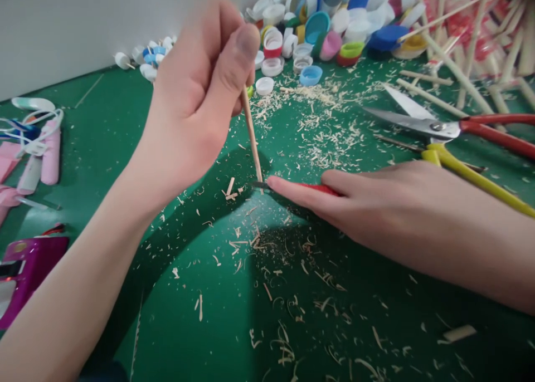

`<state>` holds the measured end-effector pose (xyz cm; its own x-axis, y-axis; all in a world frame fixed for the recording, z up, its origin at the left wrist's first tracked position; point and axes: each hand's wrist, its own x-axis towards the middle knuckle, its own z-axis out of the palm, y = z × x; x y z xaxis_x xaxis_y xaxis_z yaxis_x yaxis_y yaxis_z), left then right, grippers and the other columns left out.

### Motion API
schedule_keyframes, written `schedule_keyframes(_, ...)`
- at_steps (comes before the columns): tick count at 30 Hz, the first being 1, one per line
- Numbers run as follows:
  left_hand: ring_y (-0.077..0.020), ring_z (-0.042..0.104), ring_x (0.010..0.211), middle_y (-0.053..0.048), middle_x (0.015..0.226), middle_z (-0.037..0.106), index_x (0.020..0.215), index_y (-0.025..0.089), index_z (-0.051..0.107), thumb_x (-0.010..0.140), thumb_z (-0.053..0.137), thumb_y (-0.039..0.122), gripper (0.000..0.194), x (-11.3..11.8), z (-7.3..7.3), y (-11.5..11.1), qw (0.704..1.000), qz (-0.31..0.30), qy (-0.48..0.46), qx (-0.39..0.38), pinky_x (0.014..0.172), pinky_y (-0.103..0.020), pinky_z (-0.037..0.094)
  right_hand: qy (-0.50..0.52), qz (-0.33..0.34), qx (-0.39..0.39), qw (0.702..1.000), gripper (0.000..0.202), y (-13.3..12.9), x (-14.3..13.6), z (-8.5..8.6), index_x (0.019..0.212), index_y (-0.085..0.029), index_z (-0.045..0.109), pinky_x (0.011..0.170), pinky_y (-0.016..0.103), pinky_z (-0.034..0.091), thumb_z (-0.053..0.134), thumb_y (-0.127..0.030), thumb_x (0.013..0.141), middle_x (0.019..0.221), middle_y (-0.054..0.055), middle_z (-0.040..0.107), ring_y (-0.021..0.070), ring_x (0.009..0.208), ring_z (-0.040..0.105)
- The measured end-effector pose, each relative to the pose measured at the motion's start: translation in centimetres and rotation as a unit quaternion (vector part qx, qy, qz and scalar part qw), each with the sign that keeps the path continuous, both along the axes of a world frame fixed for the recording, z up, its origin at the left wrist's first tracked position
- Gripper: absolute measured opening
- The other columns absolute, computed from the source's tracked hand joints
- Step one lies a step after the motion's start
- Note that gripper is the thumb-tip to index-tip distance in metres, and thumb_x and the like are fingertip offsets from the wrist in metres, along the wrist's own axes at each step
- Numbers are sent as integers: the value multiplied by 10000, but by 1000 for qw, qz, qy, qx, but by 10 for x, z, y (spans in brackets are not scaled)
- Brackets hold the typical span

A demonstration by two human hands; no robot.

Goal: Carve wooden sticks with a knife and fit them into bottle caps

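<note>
My left hand [209, 76] is closed around the upper part of a thin wooden stick [253, 140], which stands nearly upright with its lower end at the green tabletop. My right hand [359, 198] grips a red-handled knife [320, 189], the forefinger stretched along its back. The dark blade lies across the stick's lower end, touching it or very close to it. Curled wood shavings [330, 142] and a few short chips [230, 190] are scattered around both hands.
Many plastic bottle caps [315, 28] are heaped at the back. Red-handled scissors [443, 127], a yellow-handled tool [472, 173] and a pile of wooden sticks [468, 81] lie at the right. A purple device [35, 265] and pink items [50, 151] sit at the left.
</note>
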<state>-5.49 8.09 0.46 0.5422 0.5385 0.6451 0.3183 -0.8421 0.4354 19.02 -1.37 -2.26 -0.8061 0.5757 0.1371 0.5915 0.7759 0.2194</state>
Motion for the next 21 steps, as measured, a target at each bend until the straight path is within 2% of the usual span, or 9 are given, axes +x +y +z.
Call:
schedule_keyframes(3, -43, 453, 565, 12, 762, 472, 891, 212, 452, 1067, 337, 336, 244, 0, -1, 2, 1000, -15, 7, 12, 631, -259, 514, -20, -18, 15, 1000, 891, 1, 1, 1, 1636, -263, 111, 472, 306, 123, 333, 6, 816, 698, -34, 494, 117, 454, 245)
schedule_keyframes(6, -48, 455, 579, 5, 750, 467, 876, 215, 459, 1033, 372, 501, 338, -1, 0, 3, 1000, -21, -9, 19, 583, -241, 486, -12, -7, 7, 1000, 908, 1, 2, -1, 1640, -244, 109, 459, 312, 128, 352, 0, 800, 705, -36, 484, 116, 454, 220)
schedule_keyframes(8, -56, 464, 603, 2, 760, 470, 874, 223, 459, 1003, 367, 572, 383, -1, 1, 1, 1000, -2, 0, -3, 585, -244, 470, -7, -9, 20, 1000, 917, 2, 4, -1, 1643, -257, 74, 457, 309, 124, 360, -21, 805, 691, -39, 464, 120, 459, 202)
schedule_keyframes(11, -52, 469, 606, 8, 764, 482, 873, 225, 459, 982, 365, 588, 390, 0, 3, -2, 999, 9, 26, -23, 597, -242, 461, -28, -32, 37, 998, 937, 2, 5, 3, 1644, -296, 37, 463, 309, 98, 368, -29, 808, 666, -42, 440, 123, 459, 172)
schedule_keyframes(15, -62, 456, 567, 4, 737, 483, 875, 213, 490, 942, 390, 645, 449, 0, -1, 1, 1000, -4, -19, 13, 542, -243, 445, -64, -9, -33, 997, 928, 1, 3, 7, 1640, -253, 106, 471, 298, 150, 381, 24, 798, 719, -43, 494, 103, 467, 220)
schedule_keyframes(18, -63, 459, 565, 4, 737, 488, 888, 213, 488, 985, 404, 569, 378, 0, -2, 3, 1000, -18, 3, 12, 553, -243, 458, -26, -21, 18, 999, 903, 1, 3, 6, 1639, -295, 92, 486, 310, 119, 353, 4, 828, 686, -43, 470, 118, 473, 213)
schedule_keyframes(21, -63, 424, 550, 7, 721, 469, 874, 222, 481, 992, 401, 565, 371, 2, 3, -4, 1000, -18, -14, -3, 535, -241, 433, -15, -28, 28, 999, 877, 1, 3, 7, 1632, -292, 154, 497, 329, 102, 338, 7, 829, 667, -37, 447, 121, 477, 200)
